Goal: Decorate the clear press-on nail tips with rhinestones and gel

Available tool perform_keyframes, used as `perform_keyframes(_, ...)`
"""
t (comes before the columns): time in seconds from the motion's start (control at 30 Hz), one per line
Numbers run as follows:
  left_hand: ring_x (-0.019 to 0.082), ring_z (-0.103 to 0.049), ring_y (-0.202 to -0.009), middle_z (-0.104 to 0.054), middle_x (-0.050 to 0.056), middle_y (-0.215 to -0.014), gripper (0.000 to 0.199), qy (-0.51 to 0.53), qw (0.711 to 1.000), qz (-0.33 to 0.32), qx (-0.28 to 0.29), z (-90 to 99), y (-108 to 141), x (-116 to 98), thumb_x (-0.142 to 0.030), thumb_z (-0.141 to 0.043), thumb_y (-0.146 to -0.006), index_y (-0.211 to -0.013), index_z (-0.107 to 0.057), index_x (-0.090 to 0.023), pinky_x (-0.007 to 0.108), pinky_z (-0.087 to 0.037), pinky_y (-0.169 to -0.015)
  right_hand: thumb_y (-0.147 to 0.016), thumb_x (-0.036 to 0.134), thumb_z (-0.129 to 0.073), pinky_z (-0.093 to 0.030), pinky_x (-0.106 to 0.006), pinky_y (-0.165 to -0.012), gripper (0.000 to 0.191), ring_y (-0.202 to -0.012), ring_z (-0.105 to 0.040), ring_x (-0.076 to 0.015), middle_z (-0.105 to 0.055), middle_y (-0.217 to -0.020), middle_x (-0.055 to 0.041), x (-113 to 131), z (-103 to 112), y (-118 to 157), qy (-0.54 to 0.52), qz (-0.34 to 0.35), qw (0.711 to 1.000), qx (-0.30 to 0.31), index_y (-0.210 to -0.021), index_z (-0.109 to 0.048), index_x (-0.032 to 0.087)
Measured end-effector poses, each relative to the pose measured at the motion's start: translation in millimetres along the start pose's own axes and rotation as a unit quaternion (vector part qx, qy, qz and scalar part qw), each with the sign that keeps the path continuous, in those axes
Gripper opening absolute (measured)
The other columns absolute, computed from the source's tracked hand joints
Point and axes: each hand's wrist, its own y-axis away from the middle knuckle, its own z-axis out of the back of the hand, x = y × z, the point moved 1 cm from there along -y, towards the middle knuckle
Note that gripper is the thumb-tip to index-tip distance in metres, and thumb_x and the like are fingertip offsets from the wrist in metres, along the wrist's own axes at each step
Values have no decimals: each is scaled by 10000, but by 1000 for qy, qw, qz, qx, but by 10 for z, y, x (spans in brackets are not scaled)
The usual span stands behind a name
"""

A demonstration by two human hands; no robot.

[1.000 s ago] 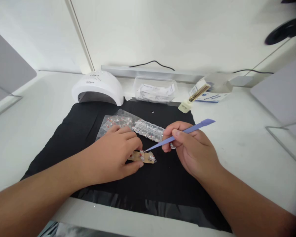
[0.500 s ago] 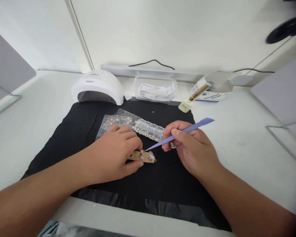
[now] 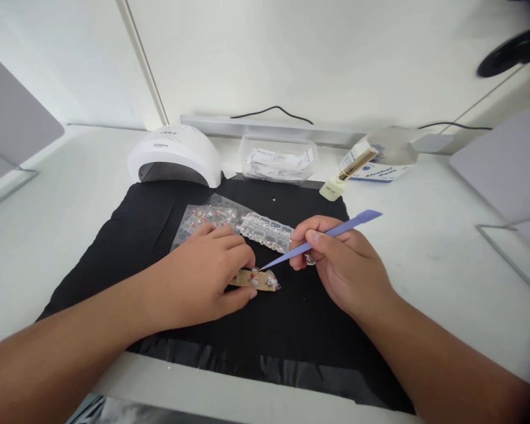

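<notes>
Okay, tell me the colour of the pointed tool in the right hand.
The pointed tool is bluish purple, best seen in the head view.

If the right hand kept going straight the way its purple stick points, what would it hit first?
Probably the small decorated piece on the tan strip: the purple stick in the right hand ends beside it, though contact is unclear.

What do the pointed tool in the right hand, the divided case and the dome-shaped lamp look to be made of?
Tool: probably plastic, satin; evenly coloured lilac body.
Divided case: likely clear hard plastic, glossy; its contents show through and its edges glint.
Dome-shaped lamp: apparently moulded plastic, smooth white; soft sheen on a rounded shell.
</notes>
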Motion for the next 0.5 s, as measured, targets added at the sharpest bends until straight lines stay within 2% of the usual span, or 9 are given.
perform_keyframes(0.5, 235, -563, -961, -641, 28, -955, 179, 7, 1000, 3, -13, 28, 22, -8, -290, -623, -845, -984, -585, -184, 429, -372, -868, -817, 294, -622, -430, -268, -526, 129, -513, -565, -130, -623, -543, 2, 4, -1, -10, 9, -4, 1000, 5, -743, -659, 195)
